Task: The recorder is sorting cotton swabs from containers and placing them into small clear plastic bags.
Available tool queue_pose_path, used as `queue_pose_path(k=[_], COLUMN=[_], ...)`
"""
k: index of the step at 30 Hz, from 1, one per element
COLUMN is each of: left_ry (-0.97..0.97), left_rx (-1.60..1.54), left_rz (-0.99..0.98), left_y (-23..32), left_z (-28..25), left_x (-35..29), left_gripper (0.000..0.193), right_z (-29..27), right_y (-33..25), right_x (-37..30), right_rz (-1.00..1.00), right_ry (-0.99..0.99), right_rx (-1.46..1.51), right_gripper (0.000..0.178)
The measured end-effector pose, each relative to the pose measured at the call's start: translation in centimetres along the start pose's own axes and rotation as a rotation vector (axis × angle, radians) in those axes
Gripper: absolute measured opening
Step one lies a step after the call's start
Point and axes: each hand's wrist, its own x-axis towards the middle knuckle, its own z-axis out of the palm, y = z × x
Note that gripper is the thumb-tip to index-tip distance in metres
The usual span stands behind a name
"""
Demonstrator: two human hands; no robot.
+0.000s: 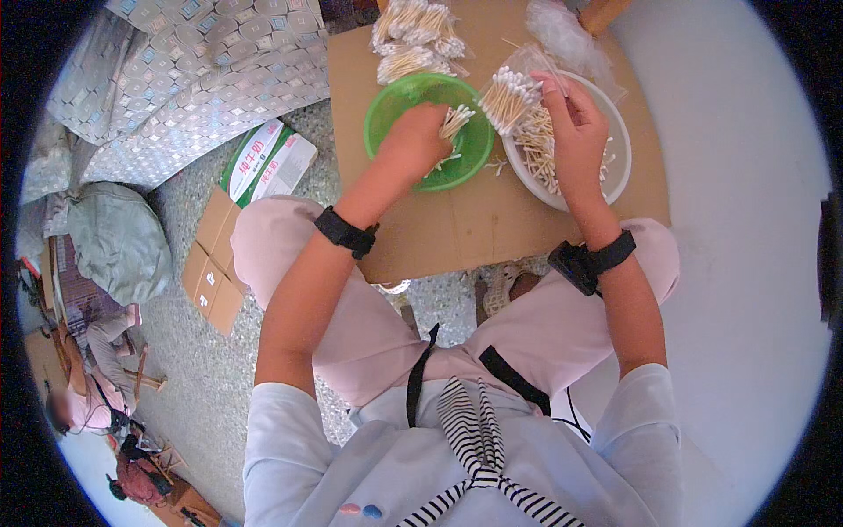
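I see a small bunch of cotton swabs (455,121) pinched in my left hand (417,140) over the green bowl (386,110). My right hand (575,132) is curled around a clear bag of swabs (509,97) above the white bowl (619,171) on the cardboard surface (465,228). I'd judge it best to keep the tips level and the bag mouth wide.

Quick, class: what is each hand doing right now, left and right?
Left hand: closed on a few cotton swabs in the green bowl.
Right hand: holding a clear bag of swabs.
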Motion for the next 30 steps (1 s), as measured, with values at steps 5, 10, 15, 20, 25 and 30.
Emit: queue_pose_path(k=[5,10,15,20,25,30], left_ry=[-0.068,-0.103,-0.054,0.06,0.077,0.035], left_rx=[-0.211,-0.258,-0.35,-0.439,-0.375,-0.323], left_rz=[-0.069,-0.146,-0.107,-0.126,-0.159,-0.218], left_y=[-0.5,-0.5,-0.7,-0.4,-0.3,0.5], left_z=[-1.0,-2.4,-2.4,-2.7,-2.6,-3.2], left_x=[0.7,1.2,1.3,1.5,1.3,1.1], left_gripper=[0.035,0.032,0.032,0.029,0.026,0.028], right_z=[0.0,-0.2,-0.2,-0.2,-0.1,-0.8], right_y=[-0.1,-0.7,-0.7,-1.2,-0.7,-0.5], right_x=[0.0,0.0,0.1,0.4,0.5,0.9], right_rz=[-0.003,-0.011,0.001,-0.083,-0.044,0.113], right_ry=[0.001,-0.017,-0.022,-0.026,-0.015,-0.044], right_rx=[0.041,0.028,0.013,-0.007,0.003,0.084], right_gripper=[0.021,0.021,0.021,0.023,0.024,0.027])
